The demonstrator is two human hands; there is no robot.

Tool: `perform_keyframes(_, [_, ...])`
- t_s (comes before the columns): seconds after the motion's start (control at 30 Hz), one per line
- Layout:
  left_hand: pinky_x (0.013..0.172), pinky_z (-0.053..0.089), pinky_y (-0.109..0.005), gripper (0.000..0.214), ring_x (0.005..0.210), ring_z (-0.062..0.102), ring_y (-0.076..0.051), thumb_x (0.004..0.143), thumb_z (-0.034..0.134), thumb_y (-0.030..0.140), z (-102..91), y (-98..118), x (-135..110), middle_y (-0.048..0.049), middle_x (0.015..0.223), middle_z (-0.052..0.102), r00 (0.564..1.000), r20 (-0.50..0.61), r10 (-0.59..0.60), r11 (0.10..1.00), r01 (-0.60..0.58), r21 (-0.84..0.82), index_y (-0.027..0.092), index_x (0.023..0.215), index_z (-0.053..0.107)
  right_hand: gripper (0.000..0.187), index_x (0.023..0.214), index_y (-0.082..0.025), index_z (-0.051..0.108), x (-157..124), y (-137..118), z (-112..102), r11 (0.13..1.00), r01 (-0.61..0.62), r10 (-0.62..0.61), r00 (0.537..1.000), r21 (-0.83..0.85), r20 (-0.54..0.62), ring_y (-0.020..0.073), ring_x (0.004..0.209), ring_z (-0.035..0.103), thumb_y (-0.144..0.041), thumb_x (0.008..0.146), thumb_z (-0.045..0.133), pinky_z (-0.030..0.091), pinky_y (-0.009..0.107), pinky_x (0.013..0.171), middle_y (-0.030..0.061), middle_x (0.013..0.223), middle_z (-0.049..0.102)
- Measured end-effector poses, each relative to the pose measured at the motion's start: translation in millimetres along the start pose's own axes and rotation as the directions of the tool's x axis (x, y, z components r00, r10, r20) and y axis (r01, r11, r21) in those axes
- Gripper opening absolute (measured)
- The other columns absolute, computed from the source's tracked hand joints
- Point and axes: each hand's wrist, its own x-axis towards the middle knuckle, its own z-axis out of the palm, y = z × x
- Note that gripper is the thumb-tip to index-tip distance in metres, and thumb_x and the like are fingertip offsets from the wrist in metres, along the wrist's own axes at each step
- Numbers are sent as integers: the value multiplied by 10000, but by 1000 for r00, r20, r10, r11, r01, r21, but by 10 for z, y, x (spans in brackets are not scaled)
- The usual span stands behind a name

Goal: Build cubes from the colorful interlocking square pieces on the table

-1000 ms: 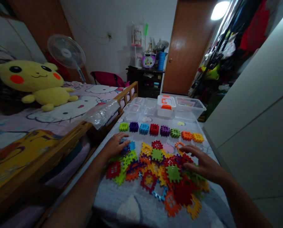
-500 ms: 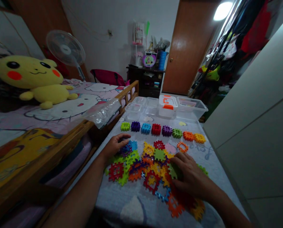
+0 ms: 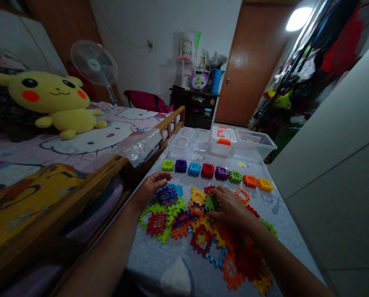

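Green tile (image 3: 211, 203) in the middle of the pile, and we have the right hand (image 3: 233, 208) right over it! We see its fingers bent, fingertips along the tile's far side, thumb at the near side, a gap about as wide as the tile between them; whether they grip it or merely touch, we cannot tell.

Over to the left hand (image 3: 151, 187): fingers reaching forward, loosely curved and slightly apart, nothing in their grasp that we can see, just beside a dark purple tile (image 3: 167, 196) and a light blue tile (image 3: 178, 189).

Close around the green one we spot a yellow tile (image 3: 197, 196) to its left and a red tile (image 3: 209, 189) peeking out beyond the fingertips. Nearer us, a dark red frame (image 3: 195, 244) overlaps the heap, with a blue frame (image 3: 217, 255) beside it. Out past the right hand lies an orange ring (image 3: 242, 196).

Farther back, we get a row of eight blocks, lime block (image 3: 167, 166) at the left end, yellow block (image 3: 265, 184) at the right, and behind them a lidded box (image 3: 223, 142) with orange clips, all on the pale blue cloth (image 3: 147, 264).
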Motion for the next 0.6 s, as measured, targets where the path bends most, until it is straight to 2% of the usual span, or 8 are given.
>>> perform_keyframes(0.1, [950, 443, -385, 442, 1071, 633, -276, 631, 817, 409, -1, 3, -2, -85, 1022, 733, 1000, -1, -18, 1000, 18, 4, 184, 999, 720, 497, 1169, -149, 612, 4, 8, -6, 1000, -6, 6, 1000, 15, 23, 275, 1019, 548, -398, 751, 712, 428, 372, 879, 128, 1113, 593])
perform_keyframes(0.3, [973, 434, -396, 463, 1067, 638, -276, 616, 829, 406, 1, 9, -4, -84, 1010, 737, 999, -1, -35, 999, 35, -22, 184, 1007, 717, 453, 1148, -155, 612, -1, 23, -25, 999, 2, -2, 1000, 43, -8, 245, 980, 545, -327, 736, 689, 423, 347, 858, 110, 1093, 593])
perform_keyframes(0.47, [992, 426, -401, 471, 1073, 641, -279, 603, 837, 405, -6, 7, 1, -83, 1010, 738, 999, 2, -44, 999, 44, -25, 183, 1002, 718, 506, 1185, -155, 598, -3, 12, -18, 999, -8, 7, 999, 47, 37, 261, 1025, 539, -354, 729, 695, 411, 361, 895, 116, 1116, 591])
perform_keyframes(0.6, [1001, 427, -415, 470, 1093, 637, -290, 614, 832, 402, -11, 0, 4, -90, 1026, 736, 999, 5, -40, 999, 40, -7, 183, 1013, 714, 438, 1103, -152, 618, 19, -40, 45, 1000, -24, 24, 999, -1, 21, 266, 990, 543, -359, 723, 682, 418, 361, 864, 118, 1077, 597])
